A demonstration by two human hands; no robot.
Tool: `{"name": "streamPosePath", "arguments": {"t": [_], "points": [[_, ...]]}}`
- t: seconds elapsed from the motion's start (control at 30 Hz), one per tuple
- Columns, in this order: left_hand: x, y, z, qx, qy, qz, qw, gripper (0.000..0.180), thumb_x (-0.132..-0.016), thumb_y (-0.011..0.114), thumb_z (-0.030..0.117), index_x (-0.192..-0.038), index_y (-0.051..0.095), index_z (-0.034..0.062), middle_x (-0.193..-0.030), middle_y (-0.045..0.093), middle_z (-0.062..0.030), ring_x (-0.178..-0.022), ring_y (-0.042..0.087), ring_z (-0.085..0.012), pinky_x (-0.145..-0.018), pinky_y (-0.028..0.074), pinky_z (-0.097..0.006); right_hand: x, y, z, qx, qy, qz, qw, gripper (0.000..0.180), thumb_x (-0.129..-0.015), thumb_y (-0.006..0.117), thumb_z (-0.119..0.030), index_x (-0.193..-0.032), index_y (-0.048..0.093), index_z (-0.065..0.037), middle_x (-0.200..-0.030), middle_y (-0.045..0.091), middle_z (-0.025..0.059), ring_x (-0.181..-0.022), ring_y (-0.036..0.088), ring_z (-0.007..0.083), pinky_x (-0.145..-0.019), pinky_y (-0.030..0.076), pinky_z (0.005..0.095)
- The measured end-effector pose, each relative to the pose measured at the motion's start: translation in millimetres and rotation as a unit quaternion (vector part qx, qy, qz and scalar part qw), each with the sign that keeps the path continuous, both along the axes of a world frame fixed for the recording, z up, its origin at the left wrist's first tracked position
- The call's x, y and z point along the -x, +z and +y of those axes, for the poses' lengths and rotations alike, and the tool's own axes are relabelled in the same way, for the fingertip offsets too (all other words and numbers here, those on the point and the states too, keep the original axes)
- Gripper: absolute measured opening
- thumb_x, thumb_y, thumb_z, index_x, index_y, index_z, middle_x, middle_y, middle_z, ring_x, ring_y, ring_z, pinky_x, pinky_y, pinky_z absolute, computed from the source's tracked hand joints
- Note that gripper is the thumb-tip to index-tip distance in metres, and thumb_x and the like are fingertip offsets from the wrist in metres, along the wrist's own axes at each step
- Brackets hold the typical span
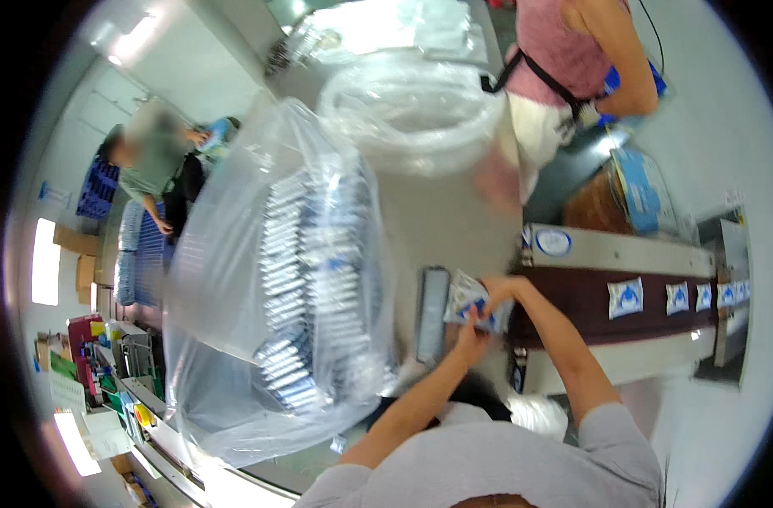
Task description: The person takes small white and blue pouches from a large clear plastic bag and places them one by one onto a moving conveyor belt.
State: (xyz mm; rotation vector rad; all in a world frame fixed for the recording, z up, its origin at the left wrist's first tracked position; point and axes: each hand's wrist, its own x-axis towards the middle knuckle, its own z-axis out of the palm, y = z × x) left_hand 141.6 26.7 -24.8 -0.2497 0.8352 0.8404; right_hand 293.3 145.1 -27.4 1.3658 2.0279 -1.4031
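Both of my hands are together at the near end of a conveyor, closed on white-and-blue packets. My left hand [473,335] grips from the near side, and my right hand [500,290] from the far right. Between them shows a packet [462,294] with a shiny white wrapper; how many packets are held I cannot tell. Just left of my hands lies a narrow grey tray-like bar [433,313]. Further left stands a large clear plastic bag [221,339], its mouth spread, with stacked rows of silvery packets [286,279] inside.
Several packets [625,298] lie spaced along the dark conveyor belt [572,292] at right. Rolled clear plastic [344,106] lies on the far table. A person in a pink top [555,42] stands beyond; another person [154,161] is at far left. A cardboard box [598,203] stands behind the conveyor.
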Motion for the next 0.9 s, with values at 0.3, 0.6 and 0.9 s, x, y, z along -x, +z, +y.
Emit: {"name": "streamPosePath", "arguments": {"t": [0.3, 0.6, 0.9], "points": [[52, 94, -8, -0.242, -0.151, 0.141, 0.948, 0.066, -0.082, 0.069, 0.03, -0.135, 0.037, 0.0068, -0.12, 0.054, -0.0079, -0.111, 0.052, -0.0213, -0.094, 0.042, -0.034, 40, 97, -119, -0.013, -0.482, 0.393, 0.783, 0.082, -0.053, 0.082, -0.014, -0.126, 0.046, -0.004, -0.12, 0.053, 0.0084, -0.11, 0.052, 0.0208, -0.094, 0.041, 0.0327], [213, 280, -46, -0.561, -0.242, 0.356, 0.708, 0.04, -0.091, 0.05, 0.007, -0.13, 0.044, 0.0004, -0.128, 0.051, -0.0123, -0.112, 0.053, -0.0217, -0.097, 0.041, -0.034, 132, 189, -38, 0.001, -0.314, 0.479, 0.819, 0.074, -0.057, 0.082, -0.01, -0.123, 0.049, -0.004, -0.112, 0.057, 0.0076, -0.104, 0.054, 0.0185, -0.091, 0.041, 0.033], [353, 148, -174, -0.349, -0.315, 0.299, 0.83, 0.032, -0.091, 0.05, 0.011, -0.121, 0.054, 0.0004, -0.112, 0.061, -0.0103, -0.104, 0.057, -0.0203, -0.091, 0.044, -0.031, 399, 258, 37, -0.517, 0.187, 0.146, 0.823, 0.088, -0.05, 0.083, -0.035, -0.121, 0.045, 0.001, -0.109, 0.055, 0.0162, -0.101, 0.054, 0.0311, -0.09, 0.039, 0.0409]]}}
